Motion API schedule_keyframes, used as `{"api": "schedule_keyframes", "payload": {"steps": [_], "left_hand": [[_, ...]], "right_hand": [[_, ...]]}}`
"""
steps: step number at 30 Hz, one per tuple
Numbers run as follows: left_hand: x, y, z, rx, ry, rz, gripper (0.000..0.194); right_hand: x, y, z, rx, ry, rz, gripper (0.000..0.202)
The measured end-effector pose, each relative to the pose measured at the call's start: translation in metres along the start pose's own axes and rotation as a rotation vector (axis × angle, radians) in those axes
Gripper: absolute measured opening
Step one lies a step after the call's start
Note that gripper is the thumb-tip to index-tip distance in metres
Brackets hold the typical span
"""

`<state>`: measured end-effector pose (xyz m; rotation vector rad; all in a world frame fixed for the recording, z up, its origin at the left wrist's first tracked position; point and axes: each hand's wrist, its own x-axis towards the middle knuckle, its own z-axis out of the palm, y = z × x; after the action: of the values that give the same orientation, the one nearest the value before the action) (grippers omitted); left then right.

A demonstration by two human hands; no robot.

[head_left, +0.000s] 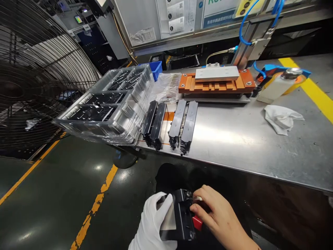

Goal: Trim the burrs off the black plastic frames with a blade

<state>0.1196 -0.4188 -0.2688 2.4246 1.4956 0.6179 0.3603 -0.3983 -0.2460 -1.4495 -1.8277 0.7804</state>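
- Gloved left hand (151, 222) is clasping a black housing (183, 218) below the table's edge, thumb lying along its pale plate (170, 218).
- Four dark bars (189, 121) are resting in pairs on the metal table (223, 142); work on the housing is seemingly underway, its finished share staying unclear.
- Bare right hand (223, 215) is reaching in from lower right, fingers curling at the housing; whether they are pinching anything, I cannot tell.
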Motion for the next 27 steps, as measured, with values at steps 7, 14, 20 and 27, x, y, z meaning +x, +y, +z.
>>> {"api": "schedule_keyframes", "payload": {"steps": [7, 14, 20, 27], "left_hand": [[-0.003, 0.008, 0.002, -0.065, 0.001, -0.084, 0.096], [-0.004, 0.007, 0.003, -0.106, -0.037, -0.069, 0.097], [-0.006, 0.006, -0.002, -0.072, -0.121, -0.092, 0.099], [0.0, 0.01, -0.001, -0.044, -0.039, -0.036, 0.096]], "right_hand": [[-0.003, -0.004, -0.002, 0.19, -0.089, 0.11, 0.037], [-0.015, -0.004, 0.007, 0.143, -0.097, 0.109, 0.032], [-0.013, -0.005, 0.02, 0.327, 0.037, 0.259, 0.033], [-0.011, -0.001, 0.015, 0.481, -0.04, 0.495, 0.038]]}}
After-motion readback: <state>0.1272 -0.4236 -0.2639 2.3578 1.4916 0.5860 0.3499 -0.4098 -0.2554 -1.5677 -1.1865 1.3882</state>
